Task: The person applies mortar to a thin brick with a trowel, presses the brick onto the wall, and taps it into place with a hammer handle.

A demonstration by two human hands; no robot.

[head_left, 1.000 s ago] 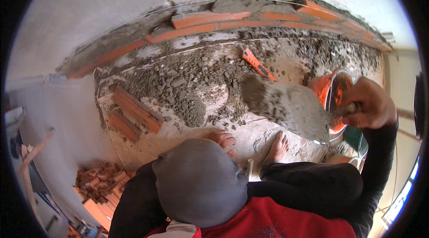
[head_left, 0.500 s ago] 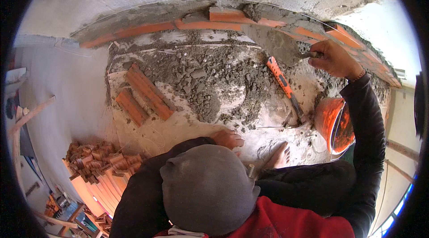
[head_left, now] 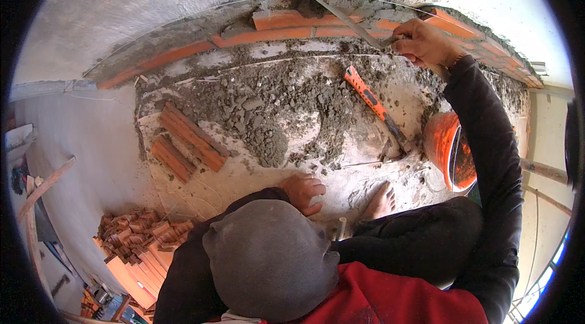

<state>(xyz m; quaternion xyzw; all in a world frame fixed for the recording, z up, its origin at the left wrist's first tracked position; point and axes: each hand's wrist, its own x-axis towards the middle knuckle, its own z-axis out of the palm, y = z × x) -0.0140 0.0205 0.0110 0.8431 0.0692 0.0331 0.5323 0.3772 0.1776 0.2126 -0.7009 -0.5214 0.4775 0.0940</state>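
My right hand (head_left: 423, 44) is closed around the handle of a trowel (head_left: 350, 21). Its blade is turned edge-on and reaches over a raised orange brick (head_left: 286, 19) in the low brick row along the wall. Grey mortar (head_left: 233, 30) lies on and behind those bricks. My left hand (head_left: 303, 193) is low near my body with its fingers curled; anything inside them is hidden. Between the hands, an orange-handled hammer (head_left: 368, 97) lies on the floor, its dark head toward the bucket.
Crumbled mortar (head_left: 268, 141) covers the floor before the wall. Loose bricks (head_left: 194, 135) lie at left, with a brick stack (head_left: 137, 251) nearer. An orange bucket (head_left: 440, 147) stands by my right arm. A taut string (head_left: 231, 1) runs along the brick row.
My right hand has moved left and up with the trowel, whose blade has turned from flat to edge-on. My left hand has come further into sight, fingers curled.
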